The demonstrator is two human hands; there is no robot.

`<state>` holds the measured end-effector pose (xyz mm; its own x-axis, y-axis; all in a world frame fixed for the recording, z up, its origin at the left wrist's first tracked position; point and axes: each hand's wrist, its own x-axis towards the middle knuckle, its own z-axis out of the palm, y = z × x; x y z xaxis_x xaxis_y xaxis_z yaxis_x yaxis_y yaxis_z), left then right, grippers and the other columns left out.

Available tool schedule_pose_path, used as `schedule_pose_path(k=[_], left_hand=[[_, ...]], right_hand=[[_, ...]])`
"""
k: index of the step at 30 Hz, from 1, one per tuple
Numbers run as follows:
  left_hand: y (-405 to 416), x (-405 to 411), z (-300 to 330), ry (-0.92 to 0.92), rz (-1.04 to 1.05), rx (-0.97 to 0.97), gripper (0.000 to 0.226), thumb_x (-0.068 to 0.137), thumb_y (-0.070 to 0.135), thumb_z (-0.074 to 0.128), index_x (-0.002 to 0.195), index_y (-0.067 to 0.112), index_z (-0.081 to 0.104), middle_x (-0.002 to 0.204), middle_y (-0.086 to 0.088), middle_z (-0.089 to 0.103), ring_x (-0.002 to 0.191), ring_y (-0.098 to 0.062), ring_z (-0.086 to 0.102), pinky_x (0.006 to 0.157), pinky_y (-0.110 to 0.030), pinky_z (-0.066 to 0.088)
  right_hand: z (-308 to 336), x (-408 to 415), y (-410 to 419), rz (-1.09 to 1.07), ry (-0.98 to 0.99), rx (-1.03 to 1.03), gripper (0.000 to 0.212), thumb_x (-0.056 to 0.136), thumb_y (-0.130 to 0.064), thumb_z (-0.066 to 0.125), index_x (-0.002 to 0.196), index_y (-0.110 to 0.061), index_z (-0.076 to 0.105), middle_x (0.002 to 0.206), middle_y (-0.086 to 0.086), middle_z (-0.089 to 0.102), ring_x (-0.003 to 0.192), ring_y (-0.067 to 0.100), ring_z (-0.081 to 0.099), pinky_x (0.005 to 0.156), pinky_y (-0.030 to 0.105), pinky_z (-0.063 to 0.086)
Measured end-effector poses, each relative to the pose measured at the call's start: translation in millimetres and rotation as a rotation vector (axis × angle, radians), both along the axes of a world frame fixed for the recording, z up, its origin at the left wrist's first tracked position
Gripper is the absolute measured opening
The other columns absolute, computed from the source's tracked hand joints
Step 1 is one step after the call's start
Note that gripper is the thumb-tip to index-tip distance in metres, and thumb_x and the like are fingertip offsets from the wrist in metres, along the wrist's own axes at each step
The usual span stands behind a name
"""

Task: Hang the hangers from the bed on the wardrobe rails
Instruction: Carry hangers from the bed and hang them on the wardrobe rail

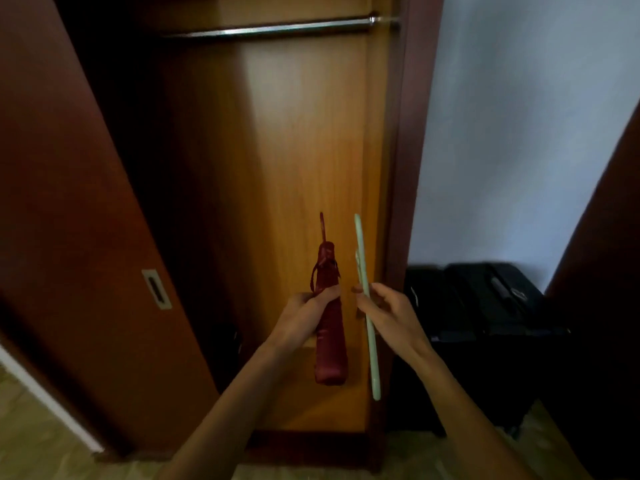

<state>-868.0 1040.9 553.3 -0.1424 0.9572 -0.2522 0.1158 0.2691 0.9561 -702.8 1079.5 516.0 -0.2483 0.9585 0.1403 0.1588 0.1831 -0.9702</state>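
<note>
I stand in front of an open wooden wardrobe. My left hand (304, 315) grips a dark red padded hanger (330, 341), seen edge-on, with its hook pointing up. My right hand (388, 315) holds a pale green plastic hanger (372, 358), also edge-on and upright, a little to the right of the red one. The two hangers are apart. A bare metal rail (277, 29) runs across the top of the wardrobe, well above both hands. The bed is out of view.
The dark brown sliding door (69, 202) with a recessed handle (156, 289) stands at the left. The wardrobe's right frame (412, 168) is beside a white wall. Black suitcases (485, 299) sit on the floor at the right. Another dark door edge (606, 254) is far right.
</note>
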Motion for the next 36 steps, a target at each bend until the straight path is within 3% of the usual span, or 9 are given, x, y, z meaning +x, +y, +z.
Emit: schedule_pose_path(k=[5, 12, 15, 17, 23, 26, 30, 34, 36], left_hand=[[104.7, -18.3, 61.3, 0.060, 0.017, 0.076, 0.051, 0.087, 0.054, 0.067, 0.113, 0.010, 0.072, 0.092, -0.002, 0.070, 0.077, -0.016, 0.066, 0.069, -0.027, 0.050], [230.1, -42.7, 140.7, 0.062, 0.014, 0.203, 0.079, 0.070, 0.068, 0.070, 0.127, 0.014, 0.061, 0.106, -0.005, 0.072, 0.090, -0.020, 0.069, 0.067, -0.030, 0.052], [276.8, -50.1, 171.9, 0.064, -0.006, 0.288, 0.063, 0.077, 0.063, 0.070, 0.120, 0.017, 0.062, 0.108, -0.008, 0.074, 0.097, -0.025, 0.070, 0.084, -0.039, 0.057], [307.9, -54.6, 192.5, 0.086, -0.029, 0.343, 0.050, 0.081, 0.059, 0.069, 0.107, 0.017, 0.067, 0.108, -0.012, 0.075, 0.096, -0.026, 0.071, 0.091, -0.043, 0.056], [384.8, -62.1, 250.4, 0.070, -0.128, 0.470, 0.052, 0.081, 0.056, 0.071, 0.111, 0.013, 0.068, 0.099, -0.010, 0.077, 0.094, -0.029, 0.073, 0.093, -0.050, 0.058], [411.2, -61.2, 271.5, 0.069, -0.189, 0.503, 0.054, 0.080, 0.059, 0.071, 0.112, 0.016, 0.068, 0.099, -0.007, 0.077, 0.094, -0.027, 0.073, 0.094, -0.046, 0.057], [438.8, -58.9, 292.1, 0.029, -0.238, 0.524, 0.053, 0.077, 0.056, 0.071, 0.111, 0.015, 0.067, 0.105, -0.015, 0.076, 0.097, -0.030, 0.073, 0.097, -0.052, 0.055], [466.9, -59.6, 302.9, -0.025, -0.233, 0.530, 0.049, 0.080, 0.050, 0.070, 0.112, 0.013, 0.066, 0.112, -0.018, 0.073, 0.099, -0.031, 0.072, 0.088, -0.046, 0.057], [478.9, -59.8, 305.3, -0.057, -0.249, 0.511, 0.047, 0.082, 0.047, 0.068, 0.115, 0.014, 0.065, 0.113, -0.015, 0.073, 0.102, -0.031, 0.072, 0.094, -0.046, 0.058]], right_hand=[[72.5, -23.7, 108.4, -0.030, 0.020, 0.120, 0.024, 0.096, -0.040, 0.061, 0.117, -0.027, 0.066, 0.092, -0.003, 0.072, 0.081, 0.001, 0.068, 0.071, 0.019, 0.051], [163.8, -57.6, 232.1, -0.106, -0.035, 0.251, 0.024, 0.095, -0.044, 0.060, 0.106, -0.026, 0.069, 0.097, 0.005, 0.073, 0.090, 0.013, 0.068, 0.077, 0.029, 0.054], [196.3, -69.7, 277.9, -0.166, -0.025, 0.274, 0.026, 0.094, -0.045, 0.060, 0.104, -0.023, 0.070, 0.095, 0.005, 0.073, 0.090, 0.018, 0.069, 0.078, 0.036, 0.055], [217.4, -77.1, 305.0, -0.205, -0.021, 0.302, 0.028, 0.095, -0.042, 0.059, 0.108, -0.021, 0.070, 0.096, 0.001, 0.072, 0.089, 0.014, 0.067, 0.073, 0.030, 0.053], [281.1, -89.8, 364.9, -0.340, 0.050, 0.350, 0.017, 0.096, -0.037, 0.058, 0.093, -0.024, 0.069, 0.085, -0.013, 0.066, 0.078, -0.001, 0.059, 0.066, 0.018, 0.043], [301.8, -89.1, 384.5, -0.387, 0.084, 0.384, 0.017, 0.094, -0.038, 0.060, 0.088, -0.027, 0.072, 0.089, -0.008, 0.072, 0.086, 0.006, 0.066, 0.075, 0.023, 0.048], [321.1, -88.6, 403.9, -0.384, 0.144, 0.391, 0.023, 0.096, -0.032, 0.058, 0.101, -0.019, 0.076, 0.096, -0.001, 0.075, 0.089, 0.012, 0.069, 0.067, 0.018, 0.050], [332.4, -92.7, 423.1, -0.374, 0.137, 0.375, 0.028, 0.096, -0.029, 0.056, 0.106, -0.011, 0.075, 0.107, 0.011, 0.075, 0.097, 0.023, 0.070, 0.073, 0.029, 0.051], [333.7, -95.2, 430.3, -0.369, 0.129, 0.346, 0.031, 0.097, -0.029, 0.055, 0.108, -0.008, 0.074, 0.109, 0.014, 0.074, 0.097, 0.025, 0.070, 0.074, 0.032, 0.054]])
